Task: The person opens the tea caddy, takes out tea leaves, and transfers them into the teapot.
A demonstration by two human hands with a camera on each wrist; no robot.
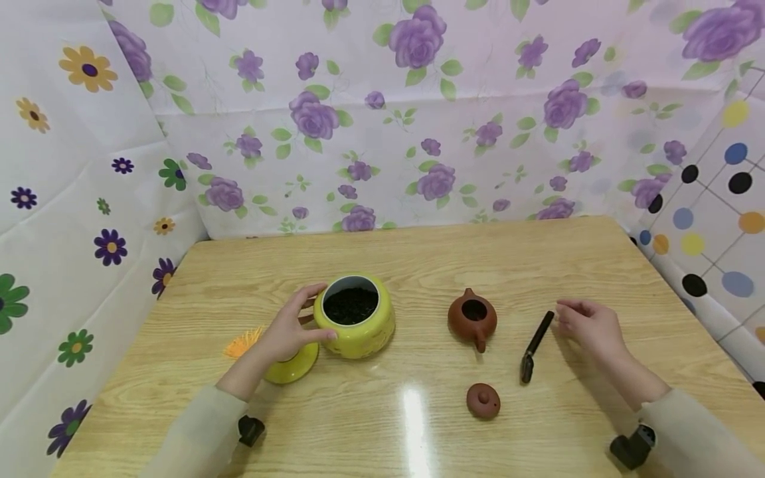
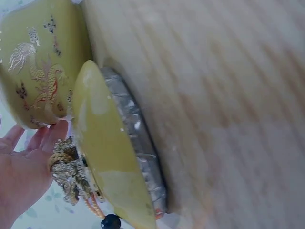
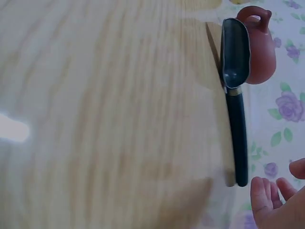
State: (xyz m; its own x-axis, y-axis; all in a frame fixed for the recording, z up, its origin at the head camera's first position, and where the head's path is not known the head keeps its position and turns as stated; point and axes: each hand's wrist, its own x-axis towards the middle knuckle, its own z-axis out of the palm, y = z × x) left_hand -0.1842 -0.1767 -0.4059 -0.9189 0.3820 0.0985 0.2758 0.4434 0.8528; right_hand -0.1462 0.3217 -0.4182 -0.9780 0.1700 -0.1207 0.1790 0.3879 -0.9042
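A round yellow tea jar point(image 1: 358, 342) stands uncovered, dark loose tea leaves point(image 1: 349, 307) inside it. My left hand point(image 1: 288, 328) holds the jar's left side, thumb at the front and fingers round the back. The jar's yellow lid point(image 2: 107, 152), with a silvery rim and a gold ornate knob, lies beside that wrist, partly hidden by the hand in the head view. On the right, a tea scoop point(image 1: 538, 345) with a black handle lies on the table. My right hand point(image 1: 592, 325) hovers just beyond its handle end, fingers loosely bent, apart from it and holding nothing.
Between jar and scoop sits a small reddish-brown clay teapot point(image 1: 459, 325) without its lid. Its round teapot lid point(image 1: 483, 401) lies in front of it. An orange tassel point(image 1: 244, 342) spreads left of the yellow lid. Patterned cloth point(image 1: 370, 133) hangs behind the wooden table point(image 1: 335, 425).
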